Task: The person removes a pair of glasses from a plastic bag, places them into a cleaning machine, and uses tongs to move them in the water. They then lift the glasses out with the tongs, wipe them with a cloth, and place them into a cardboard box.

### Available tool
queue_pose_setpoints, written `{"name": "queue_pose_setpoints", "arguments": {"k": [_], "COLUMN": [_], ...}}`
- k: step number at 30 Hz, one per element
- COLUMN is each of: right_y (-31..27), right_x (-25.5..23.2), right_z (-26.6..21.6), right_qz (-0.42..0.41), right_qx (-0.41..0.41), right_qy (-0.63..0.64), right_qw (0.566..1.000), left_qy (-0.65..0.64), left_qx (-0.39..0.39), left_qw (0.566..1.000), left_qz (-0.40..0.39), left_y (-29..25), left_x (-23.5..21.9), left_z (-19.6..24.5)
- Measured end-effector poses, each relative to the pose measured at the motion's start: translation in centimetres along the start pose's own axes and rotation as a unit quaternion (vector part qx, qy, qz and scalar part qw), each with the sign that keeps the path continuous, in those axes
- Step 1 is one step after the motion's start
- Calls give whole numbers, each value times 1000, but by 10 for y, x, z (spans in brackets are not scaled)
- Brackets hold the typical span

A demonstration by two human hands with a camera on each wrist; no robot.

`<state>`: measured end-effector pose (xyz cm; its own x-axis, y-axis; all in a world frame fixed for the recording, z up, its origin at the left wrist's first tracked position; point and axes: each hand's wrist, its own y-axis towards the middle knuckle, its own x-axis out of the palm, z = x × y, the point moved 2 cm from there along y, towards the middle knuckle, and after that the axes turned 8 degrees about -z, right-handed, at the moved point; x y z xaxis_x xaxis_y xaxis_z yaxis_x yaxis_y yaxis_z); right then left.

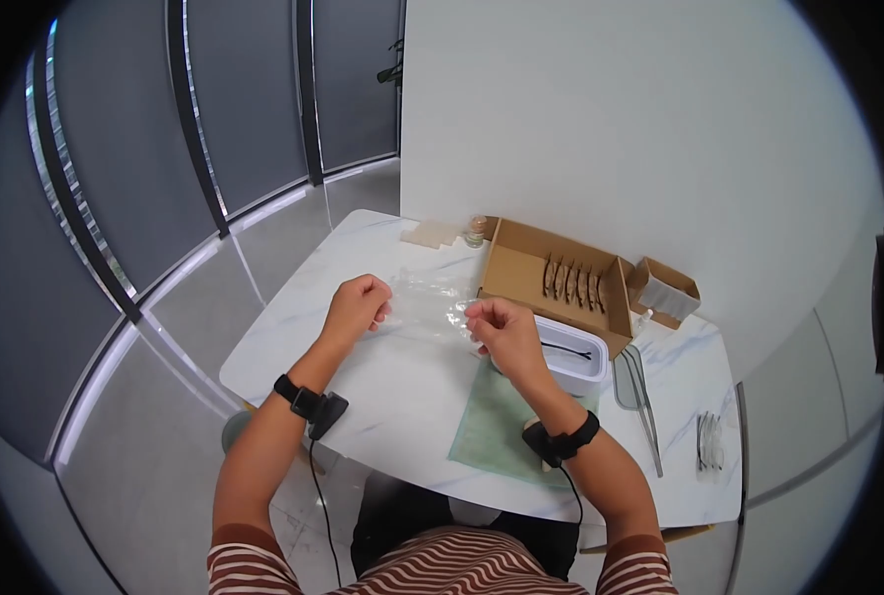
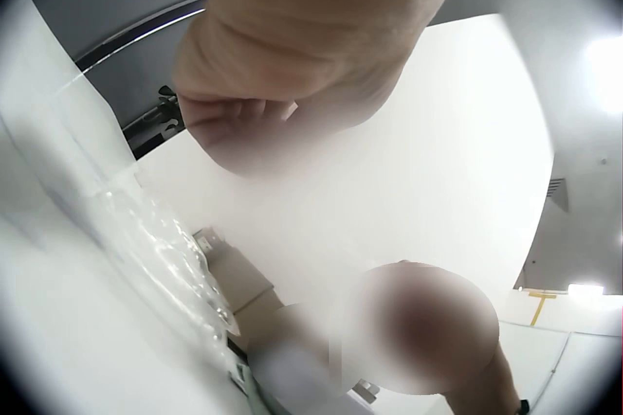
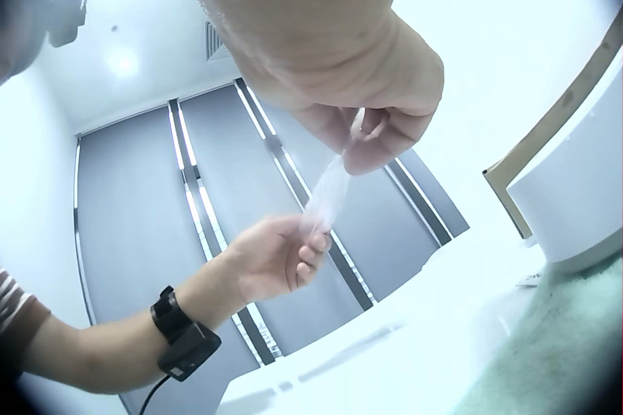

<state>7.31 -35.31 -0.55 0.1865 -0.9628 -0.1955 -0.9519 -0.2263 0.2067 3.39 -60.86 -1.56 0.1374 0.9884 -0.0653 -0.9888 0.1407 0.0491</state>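
A small clear plastic bag stretches between my two hands. My left hand pinches one end of it with the fingers curled in. At the other end, the thumb and fingertips of my right hand grip the film. Both hands are raised over the white marbled table. Beyond them lies a pile of clear plastic bags. Close by my right hand stands a white plastic tub, in which a thin black curved piece rests.
A cardboard box holds several slender dark curved pieces. Beside it is a smaller carton. A green cloth lies in front. Further right are a grey flat frame and a clear packet. A glass jar and beige pads sit behind.
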Motion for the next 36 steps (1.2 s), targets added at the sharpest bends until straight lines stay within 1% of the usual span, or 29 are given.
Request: {"name": "queue_pose_setpoints", "arguments": {"k": [2, 3, 4, 5, 6, 7, 8, 9, 10, 11, 12, 13, 14, 15, 16, 18, 19, 20, 21, 23, 24, 26, 27, 28, 29, 30, 32, 34, 36], "right_y": [16, 27, 36, 45, 51, 56, 62, 67, 71, 75, 77, 80, 82, 83, 82, 79, 77, 74, 69, 58, 51, 36, 28, 20, 10, 0, -20, -42, -67], "right_x": [1, 1, 2, 3, 4, 4, 5, 7, 8, 9, 11, 12, 13, 14, 14, 13, 12, 9, 5, -3, -8, -19, -26, -34, -43, -52, -71, -89, -106], "right_z": [-7, -5, -6, -9, -11, -8, -3, 1, 5, 9, 7, 7, 7, 5, 3, -1, -4, -10, -16, -31, -39, -50, -54, -55, -57, -58, -61, -65, -72], "right_qz": [-4, -4, -6, -9, -12, -11, -18, -24, -23, -32, -40, -39, -59, -79, -80, -56, -58, -34, -9, -1, 7, 12, 14, 20, 19, 18, 32, 49, 68], "right_qx": [-23, -36, -34, -44, -55, -51, -45, -38, -35, -41, -46, -43, -19, 3, 5, -7, -6, -24, -41, -45, -52, -50, -51, -50, -57, -65, -52, -39, 16], "right_qy": [-141, -196, -196, -276, -355, -357, -407, -456, -458, -496, -534, -536, -541, -544, -544, -533, -533, -533, -533, -519, -506, -491, -477, -476, -448, -420, -425, -432, -430], "right_qw": [990, 980, 980, 960, 933, 933, 912, 889, 888, 867, 843, 842, 839, 835, 835, 844, 844, 845, 845, 854, 861, 870, 877, 878, 892, 905, 903, 900, 900], "left_qy": [139, 138, 220, 300, 298, 335, 371, 369, 380, 390, 387, 402, 417, 416, 412, 407, 443, 479, 480, 462, 464, 459, 462, 477, 488, 489, 550, 562, 581], "left_qx": [11, 8, 25, 41, 40, 37, 34, 34, 8, -18, -17, -28, -39, -40, -54, -71, -74, -77, -78, -3, -2, 99, 103, 171, 239, 245, 189, 204, 190], "left_qw": [990, 990, 975, 952, 953, 941, 927, 928, 924, 920, 921, 915, 908, 908, 909, 911, 893, 874, 874, 882, 881, 881, 880, 862, 836, 834, 799, 788, 785], "left_qz": [8, 8, 26, 42, 40, 45, 49, 47, 40, 34, 30, 25, 21, 19, 7, -5, 8, 20, 18, 91, 88, 56, 53, -11, -75, -79, -149, -147, -106], "left_y": [18, 30, 42, 53, 62, 72, 79, 87, 94, 101, 106, 110, 113, 115, 115, 116, 115, 115, 112, 102, 96, 82, 75, 68, 61, 55, 47, 52, 59], "left_x": [-14, -20, -24, -27, -28, -26, -25, -24, -22, -20, -18, -17, -16, -15, -14, -13, -11, -10, -9, -10, -9, -3, 0, 6, 14, 20, 37, 45, 51], "left_z": [-3, -6, -6, -7, -7, -8, -9, -14, -20, -26, -31, -37, -43, -46, -49, -51, -50, -49, -48, -42, -38, -26, -24, -20, -16, -12, -9, -19, -25]}}
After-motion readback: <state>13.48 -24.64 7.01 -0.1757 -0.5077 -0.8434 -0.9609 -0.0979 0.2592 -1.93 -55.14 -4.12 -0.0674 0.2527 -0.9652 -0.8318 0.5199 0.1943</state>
